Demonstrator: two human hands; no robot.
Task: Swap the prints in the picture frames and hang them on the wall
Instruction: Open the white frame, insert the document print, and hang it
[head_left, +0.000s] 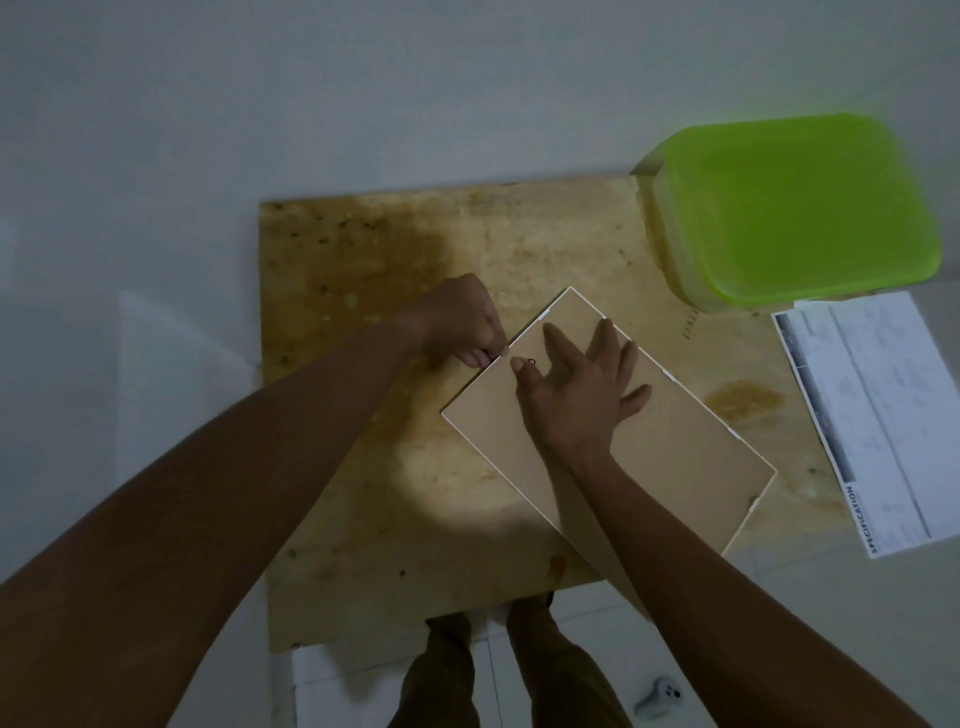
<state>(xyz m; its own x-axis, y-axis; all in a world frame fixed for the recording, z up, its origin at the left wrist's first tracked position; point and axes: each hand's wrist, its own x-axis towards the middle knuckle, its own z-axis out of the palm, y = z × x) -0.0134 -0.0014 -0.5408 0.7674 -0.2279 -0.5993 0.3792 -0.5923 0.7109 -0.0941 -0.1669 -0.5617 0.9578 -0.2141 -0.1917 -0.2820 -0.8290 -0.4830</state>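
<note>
Fingertips (480, 357) of the left hand (462, 322) are curled tight and pinch at the upper-left long edge of the picture frame (744, 525). Whether a retaining tab sits between them is too small to tell. On the frame's upturned back the right hand (582, 384) lies flat, fingers straight and fanned wide, holding nothing but pressing on the brown backing board (675, 457). Its thumb rests just beside a small dark hanger hook (531, 361).

That frame lies face down and skewed on a stained plywood board (363, 493). Small white tabs (667, 372) show along the frame's far long edge. Beyond its upper-right side stands a green-lidded tub (800, 208), and off to the frame's right lie printed sheets (878, 415), apart from it.

My reading is that the step in hand is working the back of the frame — freeing or seating the clips along the rim, though which of the two cannot be told. No print is visible, since the backing covers whatever is inside.

Next the left hand would need a small, firm move at the rim while the right keeps the frame from sliding — then the same at each remaining tab. Hanging looks a long way off.
</note>
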